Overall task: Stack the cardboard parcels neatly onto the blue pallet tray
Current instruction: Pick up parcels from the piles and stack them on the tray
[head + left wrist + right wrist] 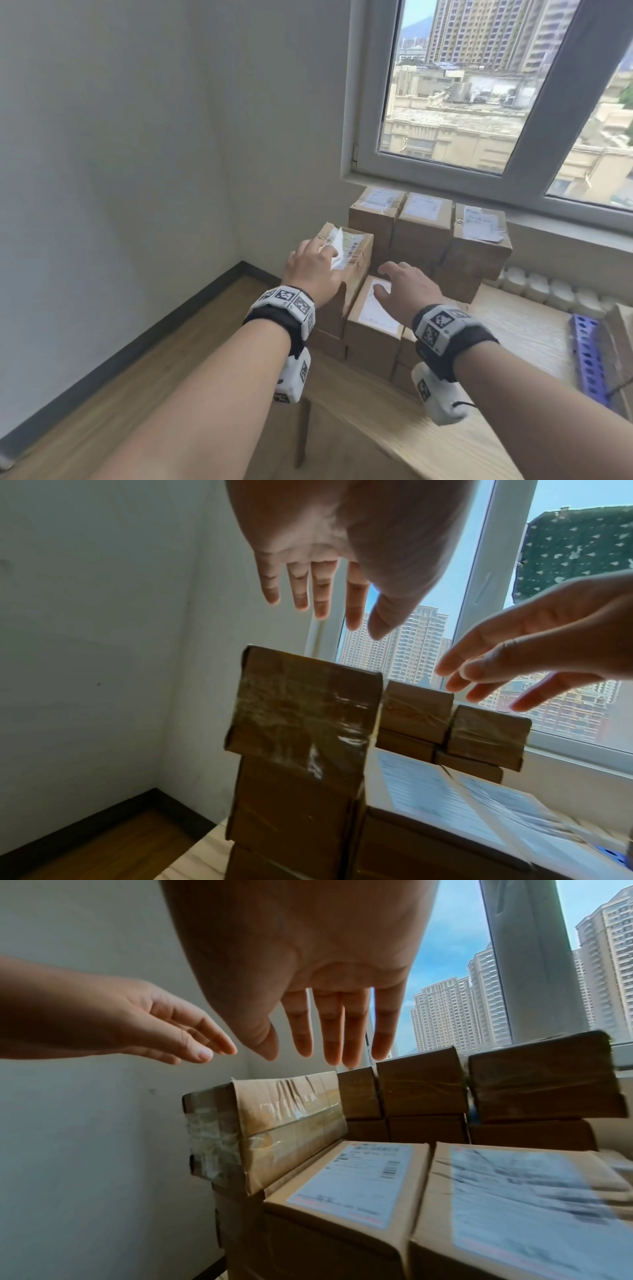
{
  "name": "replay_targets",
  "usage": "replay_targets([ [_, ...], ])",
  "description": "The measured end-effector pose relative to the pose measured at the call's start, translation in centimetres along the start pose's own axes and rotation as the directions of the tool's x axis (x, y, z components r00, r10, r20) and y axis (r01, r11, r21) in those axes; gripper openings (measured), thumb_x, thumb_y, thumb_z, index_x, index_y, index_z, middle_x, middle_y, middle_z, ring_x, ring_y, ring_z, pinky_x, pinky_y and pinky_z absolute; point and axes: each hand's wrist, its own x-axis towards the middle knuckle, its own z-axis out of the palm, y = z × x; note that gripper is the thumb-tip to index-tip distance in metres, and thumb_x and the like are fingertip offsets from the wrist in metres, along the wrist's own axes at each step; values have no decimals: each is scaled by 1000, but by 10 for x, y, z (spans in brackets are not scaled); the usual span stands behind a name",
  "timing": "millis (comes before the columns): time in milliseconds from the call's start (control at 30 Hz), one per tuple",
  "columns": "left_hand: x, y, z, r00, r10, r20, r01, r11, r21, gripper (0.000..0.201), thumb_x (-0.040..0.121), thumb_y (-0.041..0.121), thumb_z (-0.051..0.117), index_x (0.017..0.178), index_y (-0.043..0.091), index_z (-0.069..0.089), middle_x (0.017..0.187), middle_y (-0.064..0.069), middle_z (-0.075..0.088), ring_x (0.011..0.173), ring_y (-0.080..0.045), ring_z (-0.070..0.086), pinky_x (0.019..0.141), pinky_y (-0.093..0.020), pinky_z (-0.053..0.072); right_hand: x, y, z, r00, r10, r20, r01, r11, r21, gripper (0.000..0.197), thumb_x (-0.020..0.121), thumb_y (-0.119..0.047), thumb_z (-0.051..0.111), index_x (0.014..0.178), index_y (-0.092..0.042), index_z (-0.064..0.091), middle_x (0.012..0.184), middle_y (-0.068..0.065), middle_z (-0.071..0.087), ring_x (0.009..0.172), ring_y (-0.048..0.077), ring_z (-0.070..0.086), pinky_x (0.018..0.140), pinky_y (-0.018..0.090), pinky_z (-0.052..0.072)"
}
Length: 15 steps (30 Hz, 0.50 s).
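Several brown cardboard parcels stand stacked on a wooden table (520, 329) under the window. The top parcel at the left of the stack (358, 255) (304, 704) (291, 1123) is taped and carries a crumpled label. My left hand (322, 263) (352, 615) hovers over it with fingers spread, holding nothing. My right hand (394, 281) (301, 1042) is open above a lower labelled parcel (373, 318) (349, 1183) and is not touching it. The blue pallet tray (587, 353) lies at the table's right edge, partly cut off.
A taller back row of parcels (424, 222) stands against the window sill. A white radiator (548, 287) runs behind the table. The table's near edge is in front of me, with wooden floor (137, 377) and a wall corner to the left.
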Motion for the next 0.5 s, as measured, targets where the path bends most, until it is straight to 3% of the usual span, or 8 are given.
replay_targets([
  [300,52,-53,-4,996,-89,23,89,996,-15,41,92,30,53,133,23,51,142,0,44,135,-20,35,110,-34,31,61,-19,17,997,20,-71,-14,997,78,38,95,-44,43,129,-28,51,107,-6,58,97,15,56,84,36,53],
  [400,75,-60,3,979,-158,126,165,985,-41,47,94,37,51,139,23,45,144,-2,43,134,-22,37,110,-38,35,78,-17,26,996,62,-64,-53,991,125,39,96,-46,40,129,-27,48,111,-4,60,99,16,58,86,37,52],
  [500,98,-64,14,925,-247,290,302,939,-162,59,94,48,52,145,21,38,146,-6,43,132,-25,44,109,-42,39,95,-14,28,993,99,-63,-87,980,177,44,97,-47,40,134,-25,43,118,-2,61,103,18,59,86,36,50],
])
